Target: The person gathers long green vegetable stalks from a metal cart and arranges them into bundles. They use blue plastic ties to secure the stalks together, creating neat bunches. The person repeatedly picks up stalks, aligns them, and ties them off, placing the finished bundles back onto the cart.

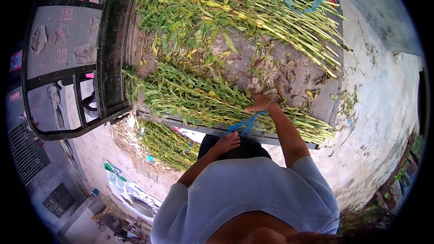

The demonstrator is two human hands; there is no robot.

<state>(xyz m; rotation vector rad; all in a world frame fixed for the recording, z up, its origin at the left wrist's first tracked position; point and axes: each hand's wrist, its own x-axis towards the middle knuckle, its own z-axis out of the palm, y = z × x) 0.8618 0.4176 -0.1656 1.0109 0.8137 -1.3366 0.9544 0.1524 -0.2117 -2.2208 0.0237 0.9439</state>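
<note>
Resting your right hand (260, 103) at three o'clock, partly open with the thumb apart, you touch the near bundle of leafy stalks (199, 95), which stretches from ten o'clock to just past three along the cargo bed (300, 70). Your left hand (227, 142) curls half closed at six o'clock, beside a blue strip (247, 124) — whether it grips the strip cannot be told. A heap of stalks (203, 4) spreads at twelve o'clock — another bundle (165, 147) lies on the ground (97, 149) at eight.

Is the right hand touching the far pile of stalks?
Apart: the head view shows littered cargo bed between the right hand and the far pile of stalks.
</note>
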